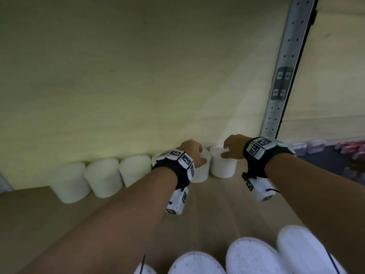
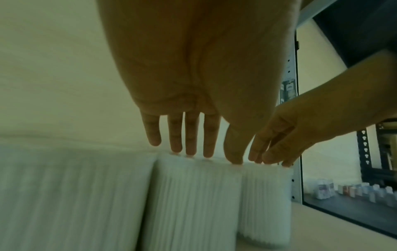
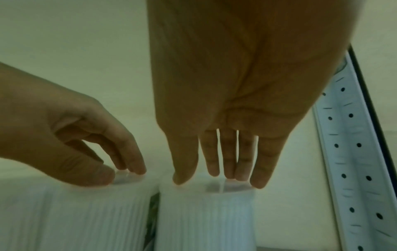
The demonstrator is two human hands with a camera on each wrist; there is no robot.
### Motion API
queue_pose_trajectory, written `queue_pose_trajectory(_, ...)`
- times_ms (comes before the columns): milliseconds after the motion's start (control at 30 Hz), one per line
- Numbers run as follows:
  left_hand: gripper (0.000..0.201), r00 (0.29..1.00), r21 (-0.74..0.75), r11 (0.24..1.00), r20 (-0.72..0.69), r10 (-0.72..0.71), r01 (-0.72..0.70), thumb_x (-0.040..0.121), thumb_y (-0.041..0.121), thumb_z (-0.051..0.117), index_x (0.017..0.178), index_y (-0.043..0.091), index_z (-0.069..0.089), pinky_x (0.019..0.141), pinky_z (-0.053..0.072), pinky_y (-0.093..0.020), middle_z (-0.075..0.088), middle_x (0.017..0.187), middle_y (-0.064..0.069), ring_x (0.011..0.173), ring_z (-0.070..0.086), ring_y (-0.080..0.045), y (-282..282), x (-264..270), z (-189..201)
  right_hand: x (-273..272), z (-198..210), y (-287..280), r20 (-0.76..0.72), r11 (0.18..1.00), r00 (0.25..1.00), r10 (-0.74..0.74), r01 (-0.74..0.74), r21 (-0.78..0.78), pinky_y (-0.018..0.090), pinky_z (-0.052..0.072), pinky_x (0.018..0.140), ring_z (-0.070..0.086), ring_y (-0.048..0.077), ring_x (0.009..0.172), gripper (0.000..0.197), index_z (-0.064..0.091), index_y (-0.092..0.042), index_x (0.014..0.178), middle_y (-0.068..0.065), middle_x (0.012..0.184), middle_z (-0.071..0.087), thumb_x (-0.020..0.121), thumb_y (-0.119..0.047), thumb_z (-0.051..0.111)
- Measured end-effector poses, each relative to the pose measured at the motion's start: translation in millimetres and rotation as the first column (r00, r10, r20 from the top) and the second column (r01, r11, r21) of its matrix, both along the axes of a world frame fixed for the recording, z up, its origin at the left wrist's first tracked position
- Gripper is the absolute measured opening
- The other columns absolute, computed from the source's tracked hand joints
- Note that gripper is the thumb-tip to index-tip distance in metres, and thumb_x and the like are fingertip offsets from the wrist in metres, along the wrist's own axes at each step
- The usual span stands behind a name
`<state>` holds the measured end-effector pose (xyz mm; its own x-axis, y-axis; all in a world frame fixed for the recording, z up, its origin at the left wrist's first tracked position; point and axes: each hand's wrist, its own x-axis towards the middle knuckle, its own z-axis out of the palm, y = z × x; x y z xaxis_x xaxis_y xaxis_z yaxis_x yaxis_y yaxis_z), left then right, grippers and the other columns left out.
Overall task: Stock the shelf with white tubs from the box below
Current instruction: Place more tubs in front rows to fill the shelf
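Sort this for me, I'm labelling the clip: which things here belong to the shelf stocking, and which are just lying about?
Job:
rightmost tub, held from above by the right hand
neighbouring tub, held by the left hand
row of placed tubs leftward
more tubs nearest the camera
shelf board

Lying about:
perforated upright
small packages beyond it

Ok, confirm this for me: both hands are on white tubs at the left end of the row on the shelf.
Wrong end. The left hand and right hand are on white tubs at the right end of the row on the shelf, beside the perforated metal upright, as the head view shows.
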<state>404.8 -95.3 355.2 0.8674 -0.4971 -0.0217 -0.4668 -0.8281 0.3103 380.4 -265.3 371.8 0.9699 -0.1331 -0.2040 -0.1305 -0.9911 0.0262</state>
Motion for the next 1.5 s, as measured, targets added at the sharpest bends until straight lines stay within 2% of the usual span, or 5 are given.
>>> queue_pose_trajectory(600, 0.048, 0.999, -0.139, 0.99, 0.042, 0.031, -0.025, 0.084, 0.037, 0.067, 0.124, 0.011, 0.061, 0.1, 0.046, -0.041, 0.055, 0.13, -0.011, 0.12, 0.053, -0.029, 4.5, 11.2, -25.9, 4.6, -10.1, -1.2, 0.057, 0.999, 0.998, 0.01, -0.012, 0.038, 0.037, 0.048, 0.101, 0.057, 0.03, 0.119, 0.044, 0.059, 0.001, 0.125, 0.017, 0.129, 0.059, 0.089, -0.024, 0.061)
queue_pose_trajectory(900, 0.044, 0.998, -0.147, 0.988, 0.018, 0.056, -0.053, 0.085, 0.038, 0.065, 0.123, 0.015, 0.06, 0.102, 0.044, -0.041, 0.053, 0.127, -0.009, 0.121, 0.049, -0.028, 3.1, 16.0, -32.6, -6.6, -4.1, -6.9, 0.083, 0.983, 0.995, 0.06, -0.073, 0.17, 0.029, 0.035, 0.108, 0.04, 0.021, 0.135, 0.048, 0.056, -0.019, 0.132, 0.003, 0.145, 0.042, 0.089, 0.0, 0.047)
queue_pose_trajectory(1033, 0.043, 0.998, -0.162, 0.985, 0.009, 0.066, -0.064, 0.084, 0.038, 0.066, 0.121, 0.016, 0.06, 0.1, 0.045, -0.042, 0.054, 0.124, -0.009, 0.118, 0.051, -0.029, 3.3, 15.4, -33.8, -1.0, -3.9, -4.0, 0.143, 0.983, 0.99, -0.007, -0.02, 0.183, 0.032, 0.038, 0.105, 0.044, 0.023, 0.13, 0.038, 0.054, -0.015, 0.13, 0.007, 0.141, 0.045, 0.092, -0.018, 0.053)
queue_pose_trajectory(1167, 0.042, 0.998, -0.167, 0.984, 0.018, 0.06, -0.056, 0.086, 0.036, 0.065, 0.122, 0.015, 0.06, 0.102, 0.043, -0.043, 0.052, 0.126, -0.008, 0.122, 0.048, -0.028, 3.0, 13.4, -33.3, 3.2, -12.1, -1.5, 0.052, 0.997, 0.997, -0.059, 0.057, 0.05, 0.036, 0.041, 0.104, 0.047, 0.028, 0.126, 0.061, 0.048, -0.008, 0.134, 0.012, 0.139, 0.046, 0.092, -0.051, 0.05)
queue_pose_trajectory(1500, 0.041, 0.998, -0.176, 0.984, 0.039, 0.048, -0.041, 0.087, 0.034, 0.065, 0.122, 0.012, 0.06, 0.103, 0.042, -0.043, 0.051, 0.127, -0.009, 0.124, 0.046, -0.029, 2.6, 10.1, -31.8, 4.5, -13.8, 1.3, 0.068, 0.999, 0.997, -0.041, 0.041, 0.005, 0.037, 0.044, 0.101, 0.05, 0.03, 0.124, 0.061, 0.046, -0.007, 0.133, 0.014, 0.136, 0.047, 0.091, -0.05, 0.053)
